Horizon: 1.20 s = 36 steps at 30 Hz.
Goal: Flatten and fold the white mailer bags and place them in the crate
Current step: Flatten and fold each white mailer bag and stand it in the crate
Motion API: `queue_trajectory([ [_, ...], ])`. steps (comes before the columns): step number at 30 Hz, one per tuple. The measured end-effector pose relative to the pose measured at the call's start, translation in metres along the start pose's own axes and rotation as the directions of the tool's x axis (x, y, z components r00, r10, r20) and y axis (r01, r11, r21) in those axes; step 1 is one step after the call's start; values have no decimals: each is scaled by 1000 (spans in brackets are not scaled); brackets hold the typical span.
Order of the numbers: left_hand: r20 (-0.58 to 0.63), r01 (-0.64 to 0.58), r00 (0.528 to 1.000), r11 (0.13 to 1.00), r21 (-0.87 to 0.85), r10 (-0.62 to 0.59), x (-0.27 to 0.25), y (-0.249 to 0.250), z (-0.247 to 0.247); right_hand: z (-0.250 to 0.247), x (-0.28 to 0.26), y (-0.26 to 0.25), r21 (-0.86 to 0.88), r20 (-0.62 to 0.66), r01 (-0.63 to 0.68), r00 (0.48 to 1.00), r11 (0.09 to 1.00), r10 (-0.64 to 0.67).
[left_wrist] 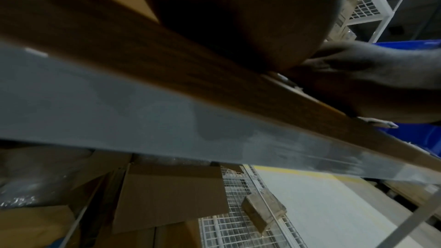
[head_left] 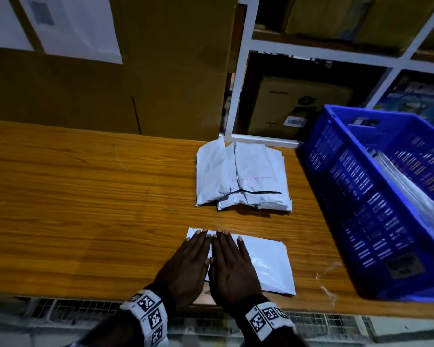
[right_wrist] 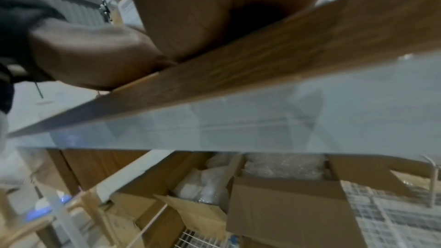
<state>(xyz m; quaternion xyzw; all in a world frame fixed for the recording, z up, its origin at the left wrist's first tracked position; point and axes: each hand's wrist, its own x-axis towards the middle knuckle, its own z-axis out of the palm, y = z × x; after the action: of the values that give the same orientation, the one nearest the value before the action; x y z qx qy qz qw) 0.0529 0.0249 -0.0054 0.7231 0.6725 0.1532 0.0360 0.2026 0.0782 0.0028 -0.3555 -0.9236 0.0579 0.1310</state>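
A white mailer bag (head_left: 268, 264) lies flat near the front edge of the wooden table (head_left: 85, 196). Both my hands press on its left half, side by side with fingers straight: left hand (head_left: 188, 261), right hand (head_left: 232, 266). Behind it sits a stack of folded white mailer bags (head_left: 241, 176). A blue crate (head_left: 376, 196) stands at the right with white bags (head_left: 411, 191) inside. In the left wrist view my left palm (left_wrist: 238, 16) lies on the table edge (left_wrist: 167, 74); the right wrist view shows my right palm (right_wrist: 203, 7) on the table edge (right_wrist: 262, 74).
A big cardboard box (head_left: 110, 83) with paper labels stands along the back left of the table. White shelving (head_left: 243, 71) with boxes rises behind the stack. Under the table are open cartons (right_wrist: 274, 195) and wire mesh (left_wrist: 238, 223).
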Motion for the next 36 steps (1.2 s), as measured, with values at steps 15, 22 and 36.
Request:
queue_trajectory([
  [15,16,-43,999,999,23,43,18,20,-10,-21,-5,12,-64,10,-136,990,989,137],
  [22,86,24,996,999,-35,-21,17,24,0,-11,-14,16,-18,12,-141,990,990,141],
  [36,-19,-52,998,997,53,53,27,36,-7,-18,-18,37,35,41,-164,986,986,162],
])
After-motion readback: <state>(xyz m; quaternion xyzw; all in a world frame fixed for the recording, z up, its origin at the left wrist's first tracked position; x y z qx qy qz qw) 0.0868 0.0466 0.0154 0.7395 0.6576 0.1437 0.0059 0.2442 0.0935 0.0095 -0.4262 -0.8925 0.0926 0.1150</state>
